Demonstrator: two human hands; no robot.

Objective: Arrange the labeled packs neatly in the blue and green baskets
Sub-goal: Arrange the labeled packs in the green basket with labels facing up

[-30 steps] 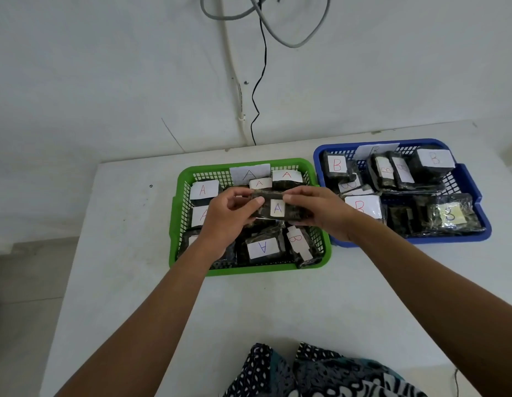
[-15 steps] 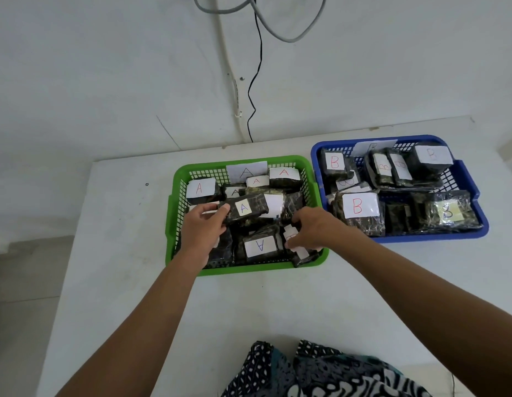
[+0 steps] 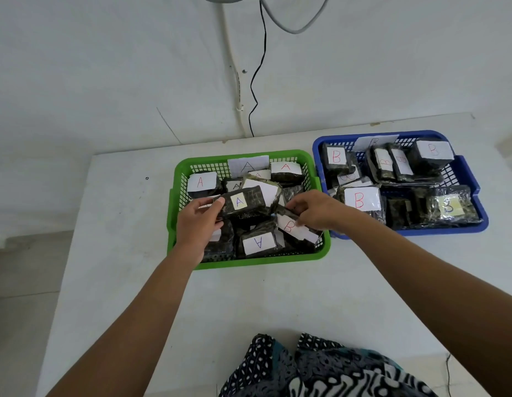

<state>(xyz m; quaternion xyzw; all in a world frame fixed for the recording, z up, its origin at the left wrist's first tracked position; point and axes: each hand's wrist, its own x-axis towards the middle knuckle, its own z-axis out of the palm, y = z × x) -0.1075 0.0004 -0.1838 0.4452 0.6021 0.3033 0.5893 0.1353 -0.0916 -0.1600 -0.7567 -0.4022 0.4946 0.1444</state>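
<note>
On the white table (image 3: 134,282) the green basket (image 3: 249,260) sits left of the blue basket (image 3: 461,226), their rims almost touching. Both are crowded with dark packs, so little floor shows in either. The left hand (image 3: 196,222) grips an A pack (image 3: 244,203) by its left end, holding it above the other A packs. The right hand (image 3: 315,210) pinches a B pack (image 3: 296,229) lying at the green basket's near right corner, wedged against a near A pack (image 3: 259,243). More B packs (image 3: 360,199) fill the blue basket. Cables (image 3: 256,90) hang down the far wall; patterned cloth (image 3: 320,368) shows at the near edge. Half a second ago the right hand only reached toward that corner; now it has closed on the B pack, while the left keeps its A pack.
</note>
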